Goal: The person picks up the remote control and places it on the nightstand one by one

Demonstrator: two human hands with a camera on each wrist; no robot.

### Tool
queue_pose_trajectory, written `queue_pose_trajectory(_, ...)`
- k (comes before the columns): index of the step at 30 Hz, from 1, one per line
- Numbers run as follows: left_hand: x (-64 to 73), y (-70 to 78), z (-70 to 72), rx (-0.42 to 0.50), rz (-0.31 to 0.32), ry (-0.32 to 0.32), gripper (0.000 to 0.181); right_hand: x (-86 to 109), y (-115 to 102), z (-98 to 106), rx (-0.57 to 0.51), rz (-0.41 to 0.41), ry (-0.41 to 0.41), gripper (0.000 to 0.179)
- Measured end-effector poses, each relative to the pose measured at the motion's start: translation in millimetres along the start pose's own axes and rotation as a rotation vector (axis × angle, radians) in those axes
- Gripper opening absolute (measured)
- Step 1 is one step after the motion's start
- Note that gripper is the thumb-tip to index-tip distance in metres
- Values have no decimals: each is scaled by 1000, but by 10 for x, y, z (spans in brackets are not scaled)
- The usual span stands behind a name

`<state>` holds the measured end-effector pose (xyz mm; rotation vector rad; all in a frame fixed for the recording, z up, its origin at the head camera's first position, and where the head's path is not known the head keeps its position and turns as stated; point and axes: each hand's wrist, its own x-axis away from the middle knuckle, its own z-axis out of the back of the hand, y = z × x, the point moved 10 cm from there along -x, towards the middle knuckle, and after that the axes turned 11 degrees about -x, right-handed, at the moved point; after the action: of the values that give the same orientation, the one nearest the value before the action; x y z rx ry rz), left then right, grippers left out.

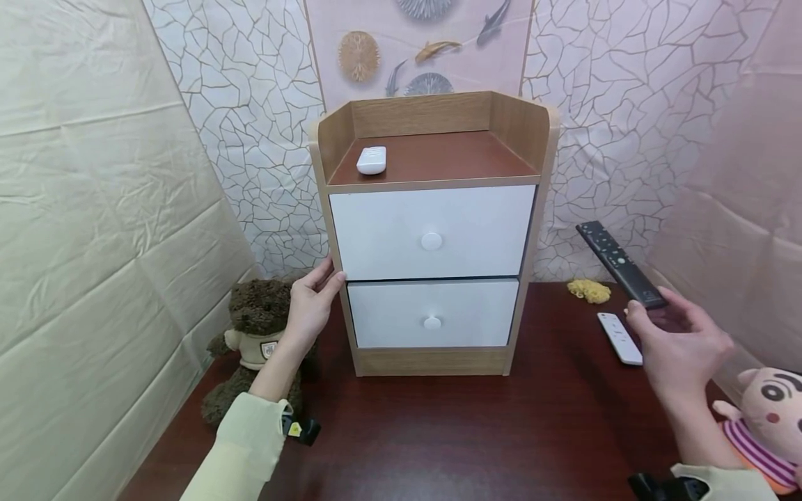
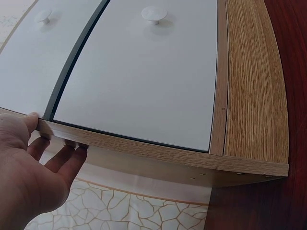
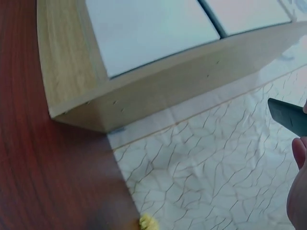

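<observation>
Remote control [image 1: 617,259], long, slim and black with pale buttons, is gripped near its lower end by the right hand [image 1: 686,355] — thumb at one edge, fingers at the other — and held off the glossy reddish-brown table [image 1: 438,431], its free tip toward half past ten. With the centre of the upright wood-grain cabinet [image 1: 432,362] as the clock's middle, this remote is at three o'clock, the hand at four. At eight o'clock the left hand [image 1: 310,303] grips the cabinet's edge, thumb on the front, fingers against the outer side, near the gap between the two closed white drawers [image 1: 382,236]. Just beside it, also at eight, sits a dark brown plush bear [image 1: 260,309] in a beige shirt. A flat white remote [image 1: 619,339] lies at four, a crinkled yellow bundle [image 1: 589,291] near half past three, and a purple-striped plush doll [image 1: 773,410] farther out at four. Toward half past ten, a small rounded white plastic device [image 1: 372,160] rests on the cabinet's brown top shelf [image 1: 451,156].
</observation>
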<state>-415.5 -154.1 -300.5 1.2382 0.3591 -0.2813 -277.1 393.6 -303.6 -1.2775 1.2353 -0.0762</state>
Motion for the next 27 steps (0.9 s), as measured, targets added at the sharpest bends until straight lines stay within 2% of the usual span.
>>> queue_pose_trajectory(7, 4, 11, 5, 3, -2, 2, 59, 25, -331, -67, -106, 108, 4, 39)
queue_pose_trajectory(12, 7, 22, -1, 3, 2, 1, 58, 38, -495, -90, -292, 151, 24, 37)
queue_pose_trajectory(15, 10, 28, -2, 2, 5, 3, 58, 51, -571, -93, -400, 151, 52, 37)
queue_pose_trajectory(22, 19, 38, 4, -2, 8, 9, 58, 143, -894, -164, -468, 189, 66, 36)
queue_pose_trajectory(27, 26, 47, 6, -7, 5, 16, 58, 205, -1117, -295, -659, 224, 45, 37)
